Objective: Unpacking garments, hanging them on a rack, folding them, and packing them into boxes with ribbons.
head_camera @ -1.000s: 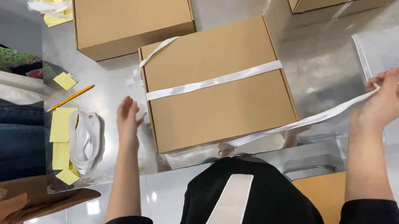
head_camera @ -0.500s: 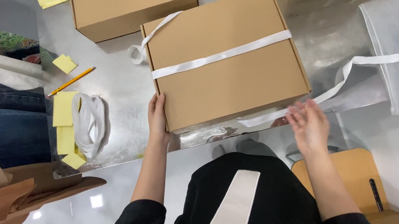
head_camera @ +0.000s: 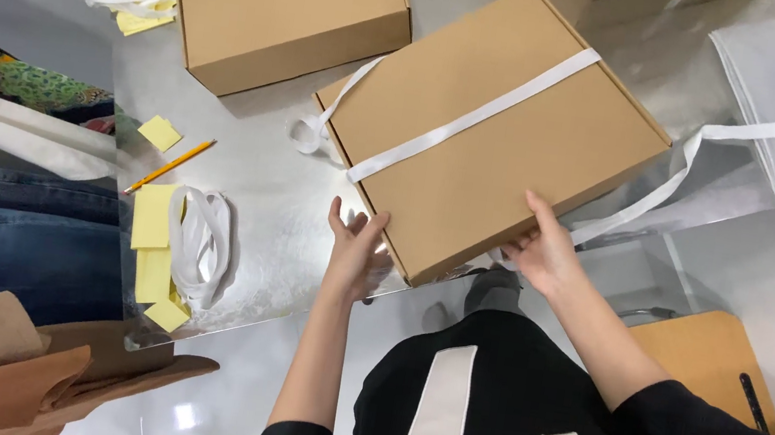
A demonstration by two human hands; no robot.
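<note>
A: Box, tan card, white ribbon across lid; on steel table, near edge overhanging.
B: Hands?
A: Left hand open at near corner; right hand gripping near edge. Best to keep grip level, ribbon flat.
B: Smaller items?
A: Second box, ribbon coil, yellow notes, pencil.

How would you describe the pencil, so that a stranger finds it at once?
On the shiny table, look left of the ribboned box that both hands hold. The pencil lies slanted between a small yellow note and a coil of white ribbon. It is the only thin yellow stick there.
</note>
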